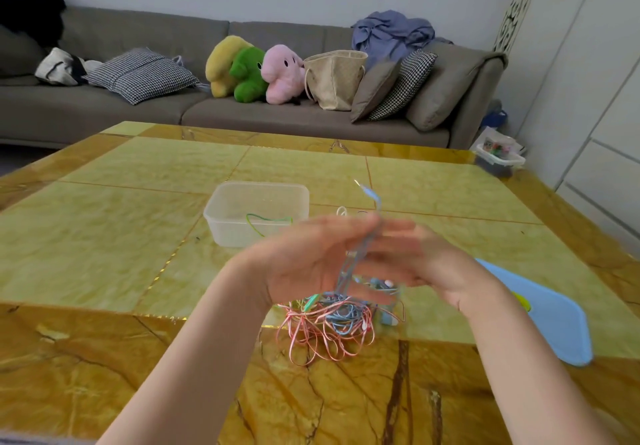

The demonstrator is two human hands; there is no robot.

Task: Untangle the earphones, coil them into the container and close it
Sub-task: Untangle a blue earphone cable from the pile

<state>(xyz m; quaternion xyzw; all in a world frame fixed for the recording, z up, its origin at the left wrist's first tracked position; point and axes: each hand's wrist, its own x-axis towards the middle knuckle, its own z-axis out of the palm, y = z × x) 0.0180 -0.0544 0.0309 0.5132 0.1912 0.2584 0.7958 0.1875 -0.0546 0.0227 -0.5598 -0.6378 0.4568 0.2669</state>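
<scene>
You are early in the job: most of the earphones lie in one knot on the table just below your hands, thin pink and blue flat cords looped over each other with a green bit among them. Your left hand and right hand are raised together above the heap with a blue cable running up between them, its plug end sticking out above the fingertips. Both hands are motion-blurred, so I cannot tell whether either grip pinches the cable or only steadies it with straight fingers. The container, a clear, soft-edged rectangular plastic tub, stands open beyond your hands, and a green cord already seems to lie in it. The light blue lid, flat with rounded corners, rests on the table to your right, well apart from the tub. I judge the separating, coiling and closing mostly undone.
</scene>
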